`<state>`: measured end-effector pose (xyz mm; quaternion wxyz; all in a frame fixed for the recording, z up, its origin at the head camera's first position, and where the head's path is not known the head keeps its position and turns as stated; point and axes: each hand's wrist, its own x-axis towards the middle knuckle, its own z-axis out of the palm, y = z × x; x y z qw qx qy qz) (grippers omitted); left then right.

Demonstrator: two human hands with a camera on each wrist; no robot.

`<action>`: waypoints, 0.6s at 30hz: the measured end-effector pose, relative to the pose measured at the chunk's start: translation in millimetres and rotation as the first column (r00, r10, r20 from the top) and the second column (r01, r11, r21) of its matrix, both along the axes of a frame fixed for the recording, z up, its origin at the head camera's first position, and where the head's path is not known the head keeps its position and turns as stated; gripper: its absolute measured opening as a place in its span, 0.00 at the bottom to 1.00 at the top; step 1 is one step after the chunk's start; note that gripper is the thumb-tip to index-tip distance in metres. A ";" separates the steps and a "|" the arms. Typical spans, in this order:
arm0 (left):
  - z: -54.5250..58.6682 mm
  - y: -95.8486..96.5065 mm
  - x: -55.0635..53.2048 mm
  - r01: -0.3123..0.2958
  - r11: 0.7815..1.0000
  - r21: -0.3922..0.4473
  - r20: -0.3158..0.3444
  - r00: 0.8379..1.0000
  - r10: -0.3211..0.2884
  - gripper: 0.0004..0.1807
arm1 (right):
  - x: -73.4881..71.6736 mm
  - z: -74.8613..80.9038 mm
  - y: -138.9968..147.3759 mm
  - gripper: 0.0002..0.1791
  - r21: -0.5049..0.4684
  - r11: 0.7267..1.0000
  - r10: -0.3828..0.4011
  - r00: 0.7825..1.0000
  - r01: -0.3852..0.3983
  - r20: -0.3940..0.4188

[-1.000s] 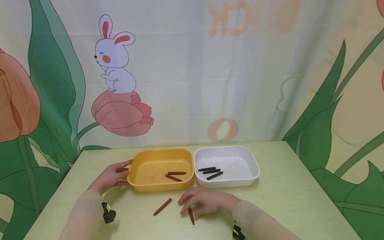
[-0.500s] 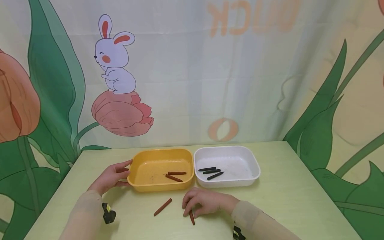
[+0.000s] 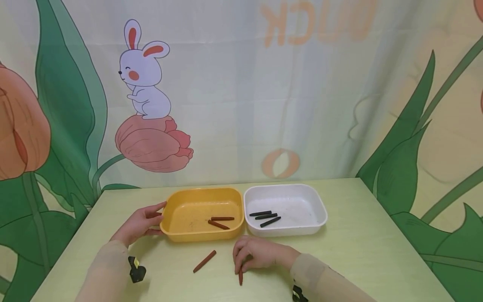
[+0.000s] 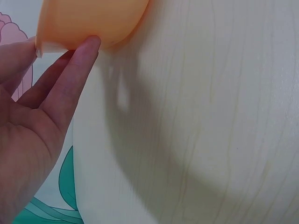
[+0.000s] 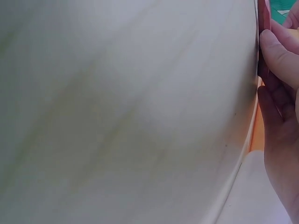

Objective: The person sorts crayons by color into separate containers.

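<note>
My left hand (image 3: 137,222) touches the left end of a yellow tray (image 3: 188,235). In the left wrist view its thumb and fingers (image 4: 77,70) lie fairly straight against the outside of the tray wall. Below the trays, my right hand (image 3: 260,253) pinches a reddish-brown crayon (image 3: 240,278), whose tapered end points toward me. The right wrist view shows the thumb pressed on that crayon (image 5: 264,16) close to the tabletop. Another brown crayon (image 3: 205,261) lies slanted on the table to its left. Inside the yellow tray rest two brown crayons (image 3: 222,218).
A white tray (image 3: 302,229) stands against the yellow one on the right, with three black crayons (image 3: 266,216) in it. Behind the pale wooden table (image 3: 358,235) hangs a printed curtain (image 3: 234,105). Both wrists carry small black mounts (image 3: 137,270).
My right hand has drawn its fingers in and shifted slightly right, closing on the brown crayon, which has turned more upright in the head view. The left hand stays at the yellow tray.
</note>
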<state>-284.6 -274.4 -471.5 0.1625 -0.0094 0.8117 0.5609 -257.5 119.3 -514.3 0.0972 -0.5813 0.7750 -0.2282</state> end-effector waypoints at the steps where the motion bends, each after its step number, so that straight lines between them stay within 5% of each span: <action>1: 0.0 0.1 0.0 -0.001 1.000 0.002 0.000 1.000 0.001 0.32 | 0.1 0.2 0.3 0.06 -0.002 1.000 -0.006 1.000 0.006 0.002; 18: -2.0 -0.9 -1.2 -0.001 1.000 0.013 0.000 1.000 0.001 0.32 | 4.8 14.1 -4.8 0.06 -0.186 0.982 0.006 0.993 -0.028 -0.118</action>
